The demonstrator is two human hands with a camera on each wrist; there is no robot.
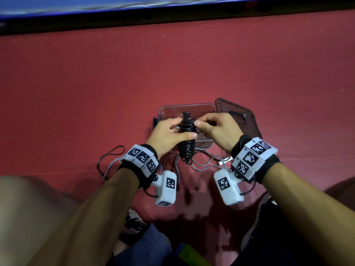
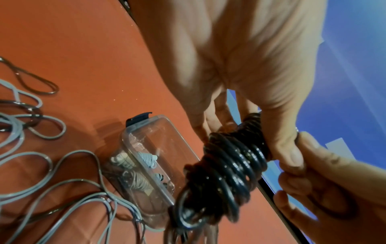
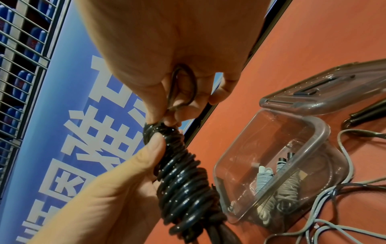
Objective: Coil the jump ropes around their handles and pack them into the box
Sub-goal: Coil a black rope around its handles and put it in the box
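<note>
A black jump rope (image 1: 186, 145) is wound in tight coils around its handles, with one handle tip sticking out on top. My left hand (image 1: 169, 132) grips the middle of the bundle (image 2: 227, 166), thumb across the coils. At the upper coils my right hand (image 1: 215, 129) pinches a small loop of the rope's end (image 3: 183, 85). The bundle (image 3: 183, 181) hangs just above the near edge of the clear plastic box (image 1: 184, 106). Coiled grey and white ropes (image 3: 271, 186) lie inside the box (image 3: 321, 130).
The dark tinted lid (image 1: 238, 116) leans beside the box on the right. Loose grey ropes (image 1: 203, 164) sprawl tangled on the red floor near my wrists. Another black handle (image 3: 367, 113) lies past the lid. A blue banner (image 1: 76, 4) runs along the far edge.
</note>
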